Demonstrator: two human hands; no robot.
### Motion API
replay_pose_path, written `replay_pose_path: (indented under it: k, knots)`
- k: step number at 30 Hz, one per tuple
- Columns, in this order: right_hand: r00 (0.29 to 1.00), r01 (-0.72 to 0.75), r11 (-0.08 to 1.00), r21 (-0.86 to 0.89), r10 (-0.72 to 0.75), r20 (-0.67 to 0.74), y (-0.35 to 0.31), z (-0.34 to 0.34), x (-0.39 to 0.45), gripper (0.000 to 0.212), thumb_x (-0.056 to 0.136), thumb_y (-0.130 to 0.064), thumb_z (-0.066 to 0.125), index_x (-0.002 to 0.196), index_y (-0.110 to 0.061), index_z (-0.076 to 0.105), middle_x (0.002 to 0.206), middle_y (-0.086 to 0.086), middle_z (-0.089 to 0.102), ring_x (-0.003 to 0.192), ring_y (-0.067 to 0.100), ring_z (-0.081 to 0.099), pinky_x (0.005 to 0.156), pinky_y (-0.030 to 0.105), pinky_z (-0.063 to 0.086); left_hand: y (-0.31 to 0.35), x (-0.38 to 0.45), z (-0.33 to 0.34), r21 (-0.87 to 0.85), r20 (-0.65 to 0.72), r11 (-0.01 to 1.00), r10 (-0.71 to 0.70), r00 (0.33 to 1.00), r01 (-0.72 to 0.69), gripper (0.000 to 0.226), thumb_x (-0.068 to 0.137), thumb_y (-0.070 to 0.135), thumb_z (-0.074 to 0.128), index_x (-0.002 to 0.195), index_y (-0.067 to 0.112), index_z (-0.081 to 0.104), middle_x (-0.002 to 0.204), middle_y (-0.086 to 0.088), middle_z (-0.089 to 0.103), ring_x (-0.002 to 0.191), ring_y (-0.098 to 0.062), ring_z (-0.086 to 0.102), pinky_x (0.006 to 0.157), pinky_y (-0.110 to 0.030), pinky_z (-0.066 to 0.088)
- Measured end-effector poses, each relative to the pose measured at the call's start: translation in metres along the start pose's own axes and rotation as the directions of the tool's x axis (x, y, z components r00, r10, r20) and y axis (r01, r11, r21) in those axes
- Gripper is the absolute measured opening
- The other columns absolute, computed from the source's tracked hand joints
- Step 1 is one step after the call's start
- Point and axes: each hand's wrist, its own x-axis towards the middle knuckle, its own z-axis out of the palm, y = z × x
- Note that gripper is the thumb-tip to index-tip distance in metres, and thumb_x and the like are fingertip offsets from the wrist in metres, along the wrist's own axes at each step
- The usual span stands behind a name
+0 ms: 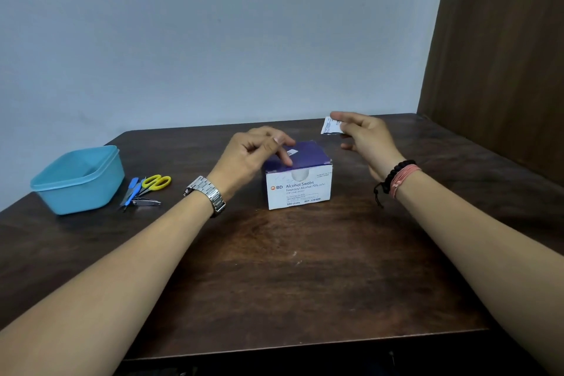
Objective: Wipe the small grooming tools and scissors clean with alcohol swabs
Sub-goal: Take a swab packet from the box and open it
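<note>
Swabs come first, it seems: the right hand [363, 137] is raised above the desk [274, 268] with a small white swab packet [330, 126] pinched between thumb and fingertips, its grip closed on that packet and nothing else. The left hand [259, 152] rests over the purple top of the swab box [300, 183], fingers curled loosely, one fingertip touching the lid; it grasps nothing that I can see, and looks to be steadying or closing the box.

The things to be cleaned lie well apart to the left: the scissors [154, 183] with yellow handles, a blue-handled tool [131, 191] and nail clippers [146, 201], bunched together just beside a light blue tub [76, 180]. None of them appears touched yet, so I judge the wiping has not begun; the packet looks sealed, though it is too small to be sure.

From here, the packet is held only by one edge, so a hurried tear with both hands could send it or the swab inside onto the desk and dirty it. Reaching left for the tools, the left forearm with its metal watch [207, 195] could knock the box. The tools overlap, so grabbing one may drag the others, and the scissor points face the reaching hand.
</note>
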Motion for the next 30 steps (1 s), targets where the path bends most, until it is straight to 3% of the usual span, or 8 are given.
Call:
replay_pose_path:
  k: [3,6,9,13,16,20,22,30]
  knots:
    - [0.996,0.084,0.996,-0.008,-0.084,0.042,-0.005,0.003,-0.006,0.031,0.096,-0.005,0.048,0.117,-0.018,0.067,0.105,-0.003,0.064,0.082,0.002,0.054,0.069,0.017,0.051,0.002,0.0,0.002,0.057,0.014,0.998,0.008,1.0,-0.009,0.036,0.099,0.021,0.05,0.074,0.012,0.073,0.094,0.003,0.071,0.1,-0.002,0.06,0.085,-0.01,0.039]
    - [0.954,0.276,0.961,0.0,-0.274,0.12,-0.014,0.01,-0.015,0.035,0.092,0.0,0.052,0.115,-0.022,0.067,0.11,-0.004,0.066,0.082,0.005,0.055,0.081,0.021,0.049,0.004,0.002,0.001,0.012,-0.07,1.0,-0.009,0.997,0.01,0.014,0.097,0.019,0.056,0.098,0.016,0.07,0.104,0.004,0.07,0.101,-0.003,0.063,0.087,-0.012,0.042]
    - [0.882,0.43,0.901,-0.05,-0.408,0.237,-0.02,0.019,-0.023,0.039,0.087,0.003,0.056,0.115,-0.022,0.067,0.116,0.003,0.064,0.092,0.019,0.057,0.089,0.025,0.047,0.008,0.003,0.001,-0.08,-0.158,0.996,-0.057,0.986,0.045,0.024,0.092,0.019,0.062,0.116,0.015,0.061,0.108,0.004,0.068,0.1,0.0,0.063,0.083,-0.012,0.045]
    - [0.799,0.547,0.821,-0.162,-0.455,0.393,-0.022,0.03,-0.036,0.041,0.086,0.005,0.057,0.115,-0.021,0.067,0.111,-0.004,0.063,0.103,0.008,0.058,0.088,0.025,0.047,0.01,0.005,0.008,-0.145,-0.16,0.987,-0.096,0.982,0.072,0.006,0.09,0.013,0.064,0.096,0.013,0.063,0.082,0.013,0.067,0.075,0.003,0.061,0.07,-0.014,0.046]
    - [0.785,0.539,0.824,-0.174,-0.416,0.46,-0.026,0.027,-0.036,0.047,0.089,-0.011,0.064,0.132,-0.029,0.056,0.127,-0.009,0.055,0.113,0.002,0.053,0.095,0.023,0.045,0.007,0.007,0.004,-0.174,-0.228,0.98,-0.135,0.964,0.096,0.004,0.09,0.013,0.065,0.088,0.015,0.063,0.078,0.008,0.066,0.072,-0.001,0.061,0.069,-0.018,0.048]
    - [0.731,0.494,0.772,-0.401,-0.119,0.671,-0.021,0.009,-0.03,0.094,0.072,-0.046,0.08,0.148,-0.043,0.025,0.156,-0.021,0.023,0.142,-0.004,0.022,0.117,0.027,0.023,0.002,0.008,-0.004,-0.288,-0.35,0.948,-0.239,0.906,0.139,0.007,0.092,0.016,0.064,0.086,0.019,0.063,0.083,0.008,0.068,0.078,-0.005,0.061,0.08,-0.027,0.049]
    - [0.692,0.539,0.671,-0.509,-0.008,0.722,-0.012,0.005,-0.027,0.09,0.068,-0.049,0.081,0.144,-0.044,0.033,0.159,-0.02,0.017,0.145,-0.004,0.013,0.118,0.027,0.017,0.0,0.008,-0.004,-0.299,-0.364,0.942,-0.259,0.895,0.151,0.007,0.092,0.017,0.063,0.085,0.02,0.063,0.083,0.009,0.068,0.077,-0.004,0.061,0.078,-0.025,0.049]
    - [0.754,0.473,0.711,-0.52,-0.022,0.657,-0.008,-0.003,-0.019,0.06,0.072,-0.045,0.081,0.122,-0.045,0.047,0.153,-0.016,0.032,0.129,0.01,0.044,0.104,0.032,0.038,0.0,0.008,-0.003,-0.308,-0.373,0.939,-0.269,0.888,0.156,0.006,0.092,0.017,0.063,0.087,0.02,0.063,0.086,0.005,0.068,0.081,-0.008,0.06,0.081,-0.029,0.049]
